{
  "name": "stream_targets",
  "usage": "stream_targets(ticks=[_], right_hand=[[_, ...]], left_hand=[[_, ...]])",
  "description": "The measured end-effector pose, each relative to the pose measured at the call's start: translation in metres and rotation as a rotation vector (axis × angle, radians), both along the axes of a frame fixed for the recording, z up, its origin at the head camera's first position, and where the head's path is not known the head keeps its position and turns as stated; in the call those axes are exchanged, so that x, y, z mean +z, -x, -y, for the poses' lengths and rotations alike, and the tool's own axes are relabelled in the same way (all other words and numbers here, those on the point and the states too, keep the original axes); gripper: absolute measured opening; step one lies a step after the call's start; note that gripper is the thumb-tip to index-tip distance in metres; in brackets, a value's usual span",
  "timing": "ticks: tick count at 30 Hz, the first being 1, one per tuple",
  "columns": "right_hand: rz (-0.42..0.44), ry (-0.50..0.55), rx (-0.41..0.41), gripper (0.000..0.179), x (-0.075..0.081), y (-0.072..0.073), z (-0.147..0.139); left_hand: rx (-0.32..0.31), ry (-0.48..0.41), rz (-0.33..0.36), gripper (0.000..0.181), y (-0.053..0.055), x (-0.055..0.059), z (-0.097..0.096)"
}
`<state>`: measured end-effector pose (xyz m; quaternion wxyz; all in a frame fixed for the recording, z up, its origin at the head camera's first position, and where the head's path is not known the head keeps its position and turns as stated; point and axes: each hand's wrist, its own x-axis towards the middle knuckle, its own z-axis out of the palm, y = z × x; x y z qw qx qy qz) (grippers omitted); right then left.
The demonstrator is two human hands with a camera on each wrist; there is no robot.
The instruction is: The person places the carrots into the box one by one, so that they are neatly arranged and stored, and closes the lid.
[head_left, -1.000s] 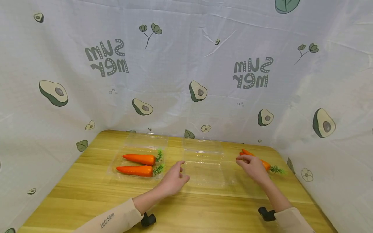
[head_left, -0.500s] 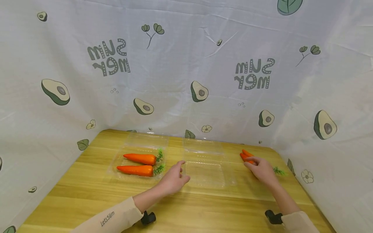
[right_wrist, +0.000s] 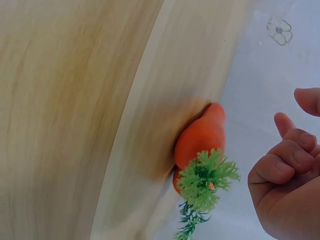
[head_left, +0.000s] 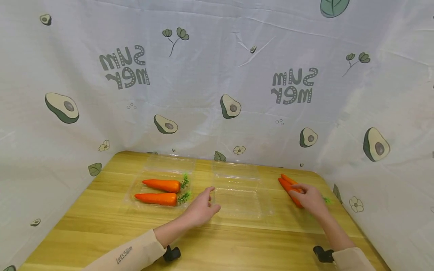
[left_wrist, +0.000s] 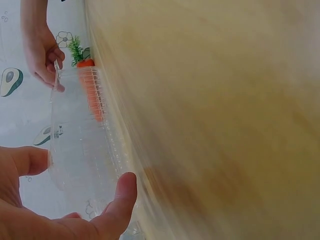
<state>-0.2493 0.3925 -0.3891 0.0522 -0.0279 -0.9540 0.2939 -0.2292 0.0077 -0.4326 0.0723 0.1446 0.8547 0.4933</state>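
Note:
My left hand (head_left: pixel 202 209) is beside the near-left side of an open, clear plastic clamshell box (head_left: pixel 237 201), thumb and forefinger spread apart. In the left wrist view they appear in front of the box; whether they touch it I cannot tell. At the right, my right hand (head_left: pixel 310 198) hovers over two orange carrots, the nearer carrot (head_left: pixel 287 186) and the farther carrot (head_left: pixel 286 177). The right wrist view shows the right hand (right_wrist: pixel 287 180) apart from the carrots, with thumb and forefinger parted and the other fingers curled. Green leafy tops (right_wrist: pixel 207 180) stick out there.
A second open clear clamshell box (head_left: pixel 135 205) on the left holds two carrots (head_left: pixel 156 198) lying side by side. Both lids lean back near the far edge of the wooden table (head_left: pixel 217 244). A patterned white cloth (head_left: pixel 203 82) hangs behind and at both sides.
My right hand has moved right and slightly nearer over the carrots, uncovering more of their tapered ends. The nearer carrot looks slightly more turned. My left hand stays in place.

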Motion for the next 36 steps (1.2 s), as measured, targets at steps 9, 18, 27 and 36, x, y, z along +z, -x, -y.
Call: stream_targets(ticks=[9,18,27,36], right_hand=[[0.026,0.031,0.007,0.051,-0.005,-0.002,-0.011],[0.038,-0.002,-0.002,0.054,-0.009,-0.002,-0.019],[0.045,-0.015,-0.024,0.054,-0.012,-0.002,-0.024],[0.074,-0.032,-0.042,0.054,-0.01,-0.003,-0.028]], left_hand=[[0.004,-0.006,0.019,0.072,0.002,-0.002,0.0],[-0.002,0.001,0.021,0.073,0.002,-0.002,0.0],[-0.004,0.007,0.016,0.074,0.001,0.001,0.001],[-0.004,0.015,0.009,0.075,-0.001,0.003,0.001]])
